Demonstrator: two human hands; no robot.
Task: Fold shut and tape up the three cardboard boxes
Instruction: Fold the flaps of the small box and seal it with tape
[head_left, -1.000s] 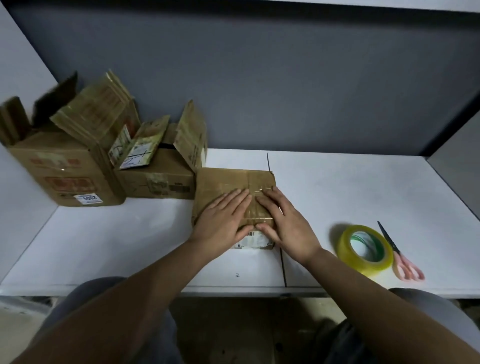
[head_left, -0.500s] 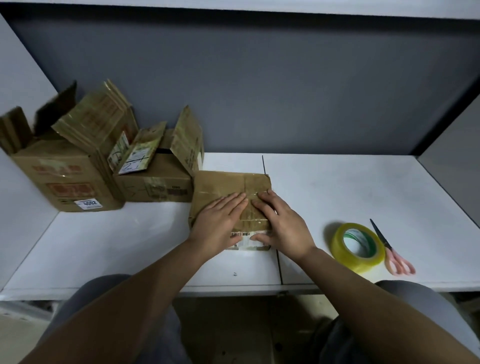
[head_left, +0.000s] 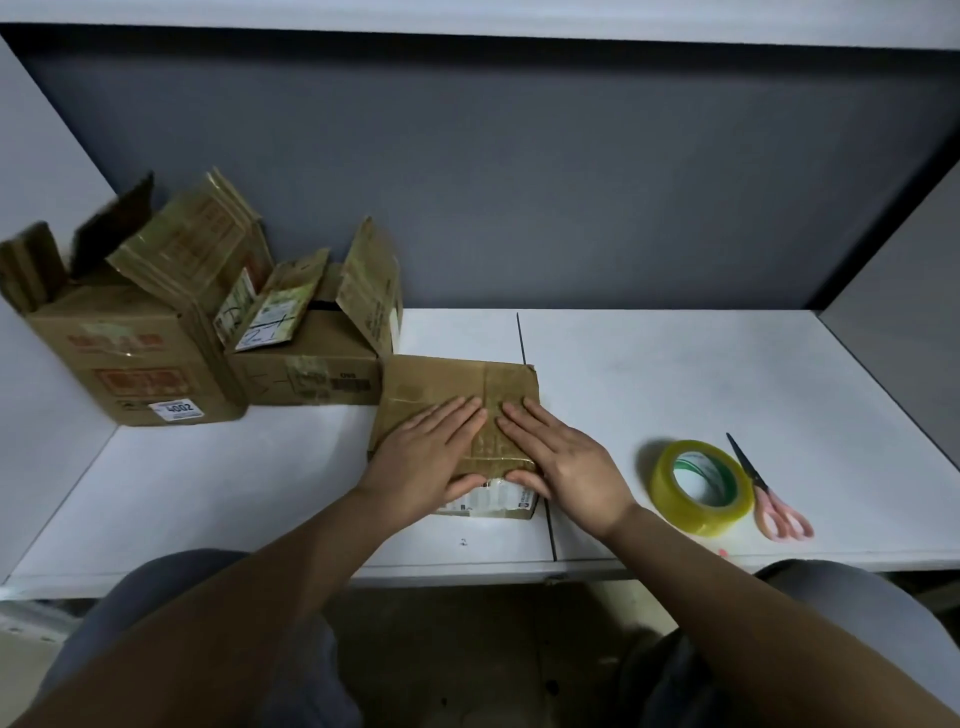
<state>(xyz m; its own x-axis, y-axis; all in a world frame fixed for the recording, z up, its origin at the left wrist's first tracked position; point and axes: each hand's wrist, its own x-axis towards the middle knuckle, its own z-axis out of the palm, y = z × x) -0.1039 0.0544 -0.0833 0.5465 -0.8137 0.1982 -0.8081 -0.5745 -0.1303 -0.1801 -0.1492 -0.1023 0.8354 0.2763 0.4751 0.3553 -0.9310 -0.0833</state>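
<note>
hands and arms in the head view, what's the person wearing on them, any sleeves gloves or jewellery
Nothing shows on them. The left hand and right hand are bare, with no gloves, and no rings or watch that can be made out. Both forearms are uncovered right down to the bottom edge of the frame, so no sleeve is visible. Grey trousers cover the knees below the table edge.

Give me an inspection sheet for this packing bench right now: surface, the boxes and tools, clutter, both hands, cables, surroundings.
Surface: white table, a seam running front to back.
Job's things: small box flaps folded down; large box and middle box at left, flaps up; tape roll and scissors at right.
Clutter: nothing seen.
Hands: left hand and right hand press flat on the small box, thumbs over its near edge.
Cables: nothing seen.
Surroundings: grey back panel, pale side walls.
</note>
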